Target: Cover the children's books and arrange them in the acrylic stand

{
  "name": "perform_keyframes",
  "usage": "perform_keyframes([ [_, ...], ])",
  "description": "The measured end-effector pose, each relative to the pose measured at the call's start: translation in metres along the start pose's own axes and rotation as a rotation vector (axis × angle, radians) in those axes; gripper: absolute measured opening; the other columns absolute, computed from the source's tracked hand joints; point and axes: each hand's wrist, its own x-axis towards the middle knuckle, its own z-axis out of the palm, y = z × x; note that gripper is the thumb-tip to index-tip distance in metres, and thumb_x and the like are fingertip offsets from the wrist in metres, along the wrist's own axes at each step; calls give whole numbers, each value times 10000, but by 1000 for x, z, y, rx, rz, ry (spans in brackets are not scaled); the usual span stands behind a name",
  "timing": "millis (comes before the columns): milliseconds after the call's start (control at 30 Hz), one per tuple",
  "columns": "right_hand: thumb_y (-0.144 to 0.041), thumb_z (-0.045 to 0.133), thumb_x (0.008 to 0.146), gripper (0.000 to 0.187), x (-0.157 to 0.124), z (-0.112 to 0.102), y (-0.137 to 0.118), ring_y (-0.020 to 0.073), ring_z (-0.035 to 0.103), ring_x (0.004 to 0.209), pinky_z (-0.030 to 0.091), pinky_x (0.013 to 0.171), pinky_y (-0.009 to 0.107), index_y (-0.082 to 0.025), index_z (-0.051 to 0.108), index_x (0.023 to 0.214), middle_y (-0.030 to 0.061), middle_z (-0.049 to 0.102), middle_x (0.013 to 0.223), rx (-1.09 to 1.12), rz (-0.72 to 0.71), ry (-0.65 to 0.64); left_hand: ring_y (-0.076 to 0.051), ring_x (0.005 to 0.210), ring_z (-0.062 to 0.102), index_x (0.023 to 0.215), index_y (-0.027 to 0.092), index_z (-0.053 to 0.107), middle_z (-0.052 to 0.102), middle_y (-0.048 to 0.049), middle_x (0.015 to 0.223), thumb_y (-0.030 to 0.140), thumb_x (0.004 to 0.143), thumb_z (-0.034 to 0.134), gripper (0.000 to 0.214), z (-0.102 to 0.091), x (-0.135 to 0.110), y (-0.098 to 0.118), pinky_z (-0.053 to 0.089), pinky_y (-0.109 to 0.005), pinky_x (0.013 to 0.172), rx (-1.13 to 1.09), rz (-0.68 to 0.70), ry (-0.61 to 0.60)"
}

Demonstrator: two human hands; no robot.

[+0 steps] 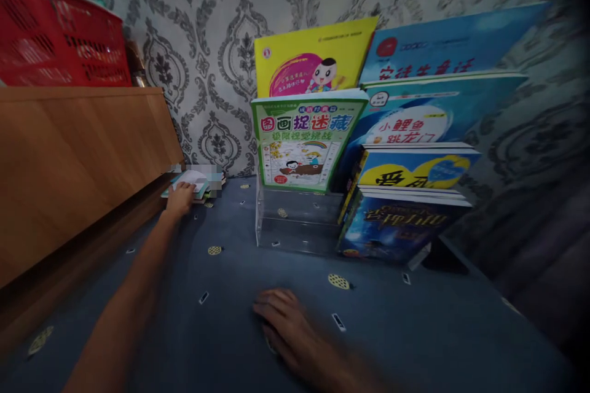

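My left hand point(180, 198) reaches far forward to a low pile of books point(212, 182) by the wall. Its fingers lie spread over the pale cover of the top book point(196, 178); the thumb is hard to make out. Nearer to me, my right hand point(286, 326) rests on the dark blue patterned cloth point(239, 295), loosely bent, with nothing in it. Beyond it stands a clear tiered book rack point(299, 239). A green picture book point(299, 150) leans in its left column, in front of a yellow book point(318, 52).
Several books fill the rack's right column, among them a dark blue one point(401, 224) at the front and a teal one point(415, 113) behind. At left, a wooden panel point(83, 166) carries a red plastic basket point(64, 37). Patterned wallpaper point(216, 61) closes the back.
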Motion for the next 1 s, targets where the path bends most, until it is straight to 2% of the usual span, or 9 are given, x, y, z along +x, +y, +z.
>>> perform_keyframes([
  [167,-98,522,960,314,-1,3,3,229,631,1216,497,1095,391,-179,659,1231,111,729,1216,2,-12,4,-305,1263,594,1144,142,666,696,-196,1245,102,932,467,293,-2,27,-2,355,-480,1108,99,146,-104],
  [367,-114,526,977,298,0,4,5,220,634,1210,490,1090,381,-187,671,1226,99,736,1207,-7,3,-18,-317,1123,677,1146,94,662,721,-231,1164,177,956,464,287,1,36,1,454,-396,970,145,144,-152],
  [533,-118,536,983,279,-2,9,9,218,627,1207,474,1094,377,-174,686,1212,100,733,1219,15,-5,5,-325,1106,684,1245,95,620,693,-231,1222,147,958,390,372,-1,26,2,475,-388,913,166,99,-121],
  [667,-152,514,1008,262,-2,7,7,213,631,1201,472,1096,368,-170,701,1190,101,738,1205,28,-2,13,-318,1096,689,1251,107,601,677,-209,1250,155,949,392,371,-8,11,6,478,-384,898,179,98,-98],
  [1000,-170,564,983,239,-2,4,7,211,614,1216,457,1105,360,-175,718,1166,89,733,1233,-10,37,-58,-349,1102,682,1232,74,620,692,-221,1192,67,900,379,410,-16,-36,36,475,-450,934,201,119,-20],
])
